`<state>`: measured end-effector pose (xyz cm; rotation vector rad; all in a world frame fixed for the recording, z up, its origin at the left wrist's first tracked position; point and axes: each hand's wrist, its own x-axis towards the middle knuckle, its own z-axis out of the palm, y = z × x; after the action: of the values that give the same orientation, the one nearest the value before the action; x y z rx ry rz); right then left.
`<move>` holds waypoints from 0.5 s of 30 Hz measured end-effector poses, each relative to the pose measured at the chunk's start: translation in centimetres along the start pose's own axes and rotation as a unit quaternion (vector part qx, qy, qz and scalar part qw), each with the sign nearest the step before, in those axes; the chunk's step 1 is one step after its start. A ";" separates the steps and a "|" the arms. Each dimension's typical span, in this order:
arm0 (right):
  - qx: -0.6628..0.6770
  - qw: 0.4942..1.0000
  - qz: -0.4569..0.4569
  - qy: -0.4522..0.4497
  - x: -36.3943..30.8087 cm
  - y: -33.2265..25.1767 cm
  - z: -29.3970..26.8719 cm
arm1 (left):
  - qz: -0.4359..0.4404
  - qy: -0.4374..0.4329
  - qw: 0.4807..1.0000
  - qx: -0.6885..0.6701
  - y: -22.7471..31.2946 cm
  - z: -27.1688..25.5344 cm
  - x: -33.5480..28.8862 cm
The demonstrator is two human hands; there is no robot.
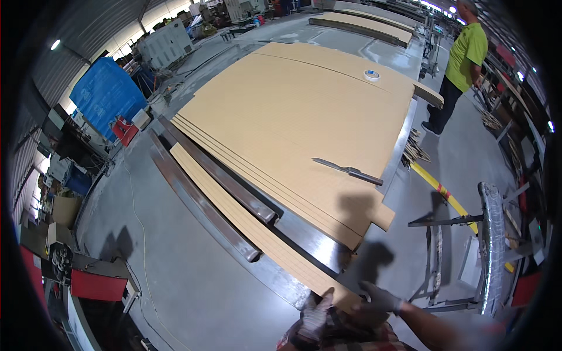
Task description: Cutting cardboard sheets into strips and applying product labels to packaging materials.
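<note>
A long tan cardboard strip (257,234) runs from the left side of the bench toward me, lying along a metal-edged slot. My left hand (316,316), in a light striped glove, grips the near end of the strip with the thumb on top. My right hand (379,301), in a grey glove, is at the right side of that same end, its fingers apart and slightly blurred. Beyond the strip lies a wide stack of tan cardboard sheets (293,111). On it rest a long-bladed knife (348,171) and a roll of tape (372,75).
Dark metal bars (199,199) flank the strip. A person in a yellow-green shirt (468,52) stands at the far right. Nearer on the right are a yellow bar (439,188) and a wrapped metal stand (492,245). A blue-covered object (108,96) stands far left.
</note>
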<state>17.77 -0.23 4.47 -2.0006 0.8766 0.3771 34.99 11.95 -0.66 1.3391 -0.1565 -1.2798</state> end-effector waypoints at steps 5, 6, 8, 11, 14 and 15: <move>0.266 0.931 -0.016 -0.248 2.3 8.4 2.0 | -0.212 0.007 0.968 -0.137 0.6 3.7 0.1; 0.249 0.932 0.001 -0.261 -0.8 9.3 0.9 | -0.199 0.010 0.973 -0.119 -0.8 3.1 0.8; 0.346 0.902 0.034 -0.255 -8.9 11.6 -1.0 | -0.139 0.009 0.975 -0.171 -3.5 2.2 1.6; 0.261 0.913 0.113 -0.292 -19.5 25.1 3.1 | -0.139 0.051 0.987 -0.057 -5.4 7.3 -0.7; 0.335 0.875 0.262 -0.230 -30.6 24.6 -1.2 | -0.101 -0.028 0.989 0.108 -9.6 10.9 -4.2; 0.352 0.866 0.301 -0.191 -34.0 23.9 -2.4 | 0.013 0.025 0.996 0.088 -9.5 12.0 -4.1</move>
<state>-23.21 4.25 10.24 -0.9084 1.1568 0.6603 19.30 10.21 -1.75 1.5135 -0.2562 -1.2330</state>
